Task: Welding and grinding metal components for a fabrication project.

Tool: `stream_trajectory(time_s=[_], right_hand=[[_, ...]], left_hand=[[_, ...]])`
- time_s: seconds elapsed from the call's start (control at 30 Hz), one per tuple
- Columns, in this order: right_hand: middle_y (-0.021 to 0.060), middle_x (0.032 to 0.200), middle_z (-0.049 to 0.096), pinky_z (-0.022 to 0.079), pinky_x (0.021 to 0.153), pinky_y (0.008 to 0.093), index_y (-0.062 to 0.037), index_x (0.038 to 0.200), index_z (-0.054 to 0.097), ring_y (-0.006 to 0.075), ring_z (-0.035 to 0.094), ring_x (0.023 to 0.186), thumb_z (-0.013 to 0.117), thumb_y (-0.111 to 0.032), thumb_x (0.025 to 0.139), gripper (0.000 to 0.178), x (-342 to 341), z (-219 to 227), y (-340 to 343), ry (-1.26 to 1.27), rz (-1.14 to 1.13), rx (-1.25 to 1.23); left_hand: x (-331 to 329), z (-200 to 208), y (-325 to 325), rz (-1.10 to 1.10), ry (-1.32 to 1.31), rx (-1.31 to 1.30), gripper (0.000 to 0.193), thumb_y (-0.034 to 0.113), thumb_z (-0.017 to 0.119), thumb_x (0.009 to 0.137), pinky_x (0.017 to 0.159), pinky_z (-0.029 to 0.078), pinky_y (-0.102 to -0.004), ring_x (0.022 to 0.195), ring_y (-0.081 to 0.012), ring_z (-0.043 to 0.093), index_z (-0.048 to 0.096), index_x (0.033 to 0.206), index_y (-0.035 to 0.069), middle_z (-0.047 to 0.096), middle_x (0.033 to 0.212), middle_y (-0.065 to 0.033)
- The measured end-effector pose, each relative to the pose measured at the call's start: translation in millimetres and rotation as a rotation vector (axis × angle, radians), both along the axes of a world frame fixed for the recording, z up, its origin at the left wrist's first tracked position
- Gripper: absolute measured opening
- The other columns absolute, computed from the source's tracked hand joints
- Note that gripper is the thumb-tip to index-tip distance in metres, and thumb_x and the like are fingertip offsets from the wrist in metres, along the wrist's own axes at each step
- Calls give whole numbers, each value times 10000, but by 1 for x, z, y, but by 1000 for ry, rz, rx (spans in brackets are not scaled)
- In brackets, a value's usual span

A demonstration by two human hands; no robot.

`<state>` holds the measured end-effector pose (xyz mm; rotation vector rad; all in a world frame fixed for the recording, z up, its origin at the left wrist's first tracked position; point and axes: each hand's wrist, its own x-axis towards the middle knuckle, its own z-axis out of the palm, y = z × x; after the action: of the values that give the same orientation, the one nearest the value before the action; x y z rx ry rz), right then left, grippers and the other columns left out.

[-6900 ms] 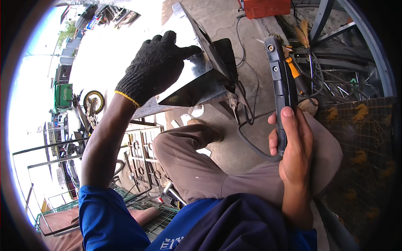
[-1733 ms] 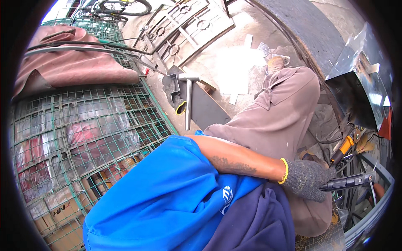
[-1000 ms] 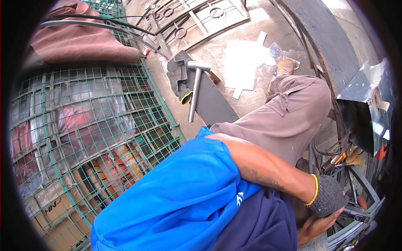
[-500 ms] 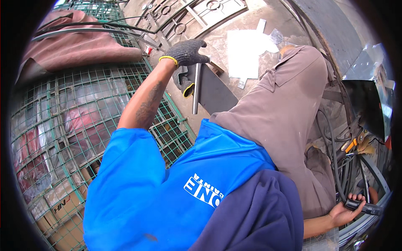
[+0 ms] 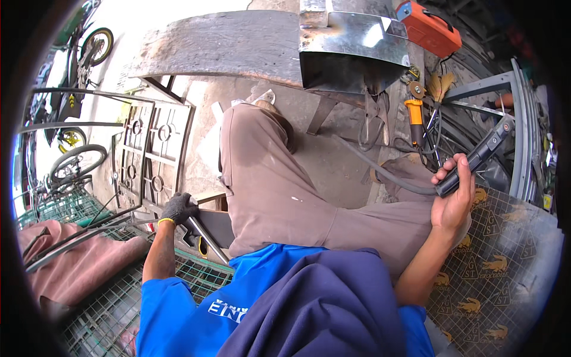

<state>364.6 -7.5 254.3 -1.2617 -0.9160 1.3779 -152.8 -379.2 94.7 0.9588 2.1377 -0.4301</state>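
In my bare right hand [image 5: 455, 199] is a black welding electrode holder [image 5: 485, 156], raised at the right with its tip pointing up and away. A thick cable [image 5: 389, 177] runs from its lower end across to the left. My left hand [image 5: 179, 208] wears a dark grey knitted glove with a yellow cuff. Its fingers are closed at the upper end of a shiny metal tube [image 5: 208, 239], which slants down toward my shirt. Beside the tube lies another dark glove [image 5: 203, 247], partly hidden. A dark flat board [image 5: 215, 226] sits behind them.
Ahead stands a wooden bench [image 5: 220, 47] bearing a sheet-metal box [image 5: 357, 38]. An orange machine [image 5: 429, 28] and a yellow angle grinder [image 5: 414, 113] are at the right. A metal grille [image 5: 156, 140], a wire cage [image 5: 113, 303] and a pinkish cloth [image 5: 89, 256] lie left.
My view has swung to the right, bringing the bench and grinder into fuller sight. The right hand has lifted the electrode holder. The left hand stays at the metal tube.
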Motion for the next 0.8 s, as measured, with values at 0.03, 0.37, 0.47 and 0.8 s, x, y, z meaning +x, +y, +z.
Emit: stream_trajectory(time_s=[0.03,0.37,0.47,0.8], right_hand=[[40,872,597,475,642,284,-41,1112,595,123,568,718,653,-295,987,289,2,1,-1,3,-5,5],[46,850,632,490,621,270,-40,1054,623,107,585,698,655,-268,987,239,-2,5,1,44,-59,-6],[43,846,623,490,623,268,-43,1042,626,111,579,692,656,-268,985,234,1,6,3,26,-71,-20],[57,847,602,482,621,268,-34,1037,617,119,572,689,653,-270,986,244,7,11,2,31,-21,-39]], left_hand=[[-1,4,4,-4,-32,3,464,389,779,771,899,510,-492,1052,-410,643,649,1084,72,654,1107,-208],[36,76,69,-216,-172,133,484,325,755,831,853,532,-475,1021,-418,661,573,1171,32,665,1083,-244],[43,115,97,-210,-211,103,445,283,747,798,840,537,-458,968,-396,681,594,1118,15,681,1004,-243],[59,356,218,-489,168,280,410,181,750,793,714,554,-422,804,-327,706,602,1165,87,683,905,-181]])
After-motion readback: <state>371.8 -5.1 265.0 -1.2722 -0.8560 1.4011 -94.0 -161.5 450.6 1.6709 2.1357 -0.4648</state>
